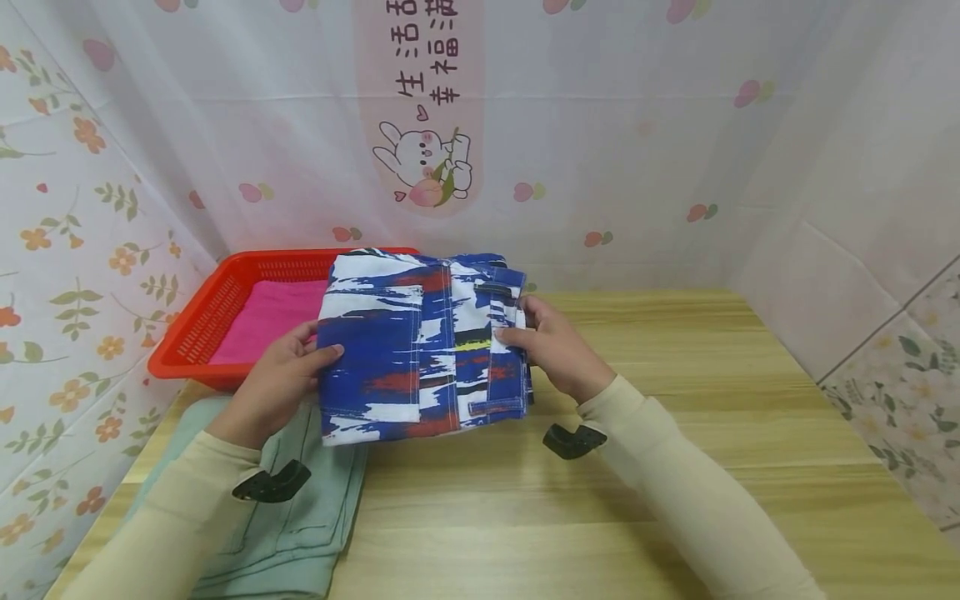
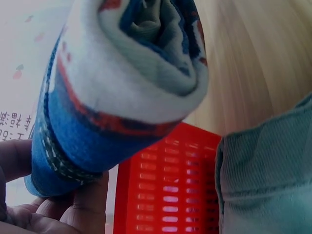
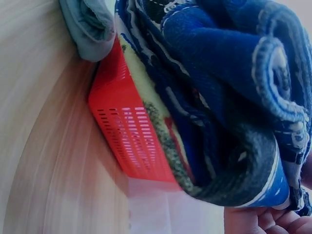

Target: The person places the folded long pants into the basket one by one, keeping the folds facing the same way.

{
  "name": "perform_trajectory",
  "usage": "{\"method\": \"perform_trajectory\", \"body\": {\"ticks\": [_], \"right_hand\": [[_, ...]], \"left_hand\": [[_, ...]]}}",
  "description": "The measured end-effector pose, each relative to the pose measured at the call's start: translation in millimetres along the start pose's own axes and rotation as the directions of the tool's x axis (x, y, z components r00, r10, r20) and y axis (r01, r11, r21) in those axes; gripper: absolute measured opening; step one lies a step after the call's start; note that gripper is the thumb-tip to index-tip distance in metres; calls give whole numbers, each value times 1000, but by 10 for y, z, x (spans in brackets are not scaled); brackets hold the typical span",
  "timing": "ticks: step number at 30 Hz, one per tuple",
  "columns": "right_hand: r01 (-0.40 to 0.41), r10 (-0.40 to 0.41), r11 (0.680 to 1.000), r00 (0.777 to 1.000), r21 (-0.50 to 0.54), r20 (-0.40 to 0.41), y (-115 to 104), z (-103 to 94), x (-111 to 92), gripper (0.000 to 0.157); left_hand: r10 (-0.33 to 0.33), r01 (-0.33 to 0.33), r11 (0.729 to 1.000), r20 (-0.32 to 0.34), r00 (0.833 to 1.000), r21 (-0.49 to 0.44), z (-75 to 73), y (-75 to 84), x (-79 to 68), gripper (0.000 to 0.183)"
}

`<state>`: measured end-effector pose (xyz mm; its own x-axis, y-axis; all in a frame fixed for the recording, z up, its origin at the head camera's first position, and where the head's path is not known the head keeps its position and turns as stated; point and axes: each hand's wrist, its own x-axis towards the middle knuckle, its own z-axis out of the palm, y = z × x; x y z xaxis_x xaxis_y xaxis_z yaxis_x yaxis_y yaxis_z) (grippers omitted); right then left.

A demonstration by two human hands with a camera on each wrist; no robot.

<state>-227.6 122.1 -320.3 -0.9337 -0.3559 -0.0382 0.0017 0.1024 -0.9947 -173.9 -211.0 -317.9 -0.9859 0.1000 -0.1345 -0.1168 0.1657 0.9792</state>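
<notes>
Both hands hold a folded denim garment (image 1: 390, 350) with a blue, white and red brushstroke print, raised above the table. My left hand (image 1: 281, 375) grips its left edge, thumb in front and fingers behind. At the right edge, by a belt-loop strip, my right hand (image 1: 558, 342) pinches it the same way. Rolled fabric layers of the garment (image 2: 131, 97) show in the left wrist view. In the right wrist view, stacked folds of the garment (image 3: 214, 63) show above the right hand's fingers (image 3: 258, 222).
A red plastic basket (image 1: 180, 342) with slotted walls stands at the back left, holding pink folded cloth (image 1: 270, 317). Pale green folded trousers (image 1: 300, 517) lie on the wooden table (image 1: 675, 400) at front left, under the left forearm. A printed curtain (image 1: 622, 150) hangs behind the table.
</notes>
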Motion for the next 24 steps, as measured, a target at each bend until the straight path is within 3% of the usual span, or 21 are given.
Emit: {"method": "perform_trajectory", "body": {"ticks": [11, 24], "right_hand": [[12, -12, 1000, 1000, 18, 20, -74, 113, 122, 52], [-34, 34, 999, 999, 33, 1, -138, 244, 292, 48]], "left_hand": [[-3, 4, 999, -24, 1000, 34, -143, 34, 11, 73], [-71, 75, 994, -41, 997, 82, -340, 64, 85, 75]]}}
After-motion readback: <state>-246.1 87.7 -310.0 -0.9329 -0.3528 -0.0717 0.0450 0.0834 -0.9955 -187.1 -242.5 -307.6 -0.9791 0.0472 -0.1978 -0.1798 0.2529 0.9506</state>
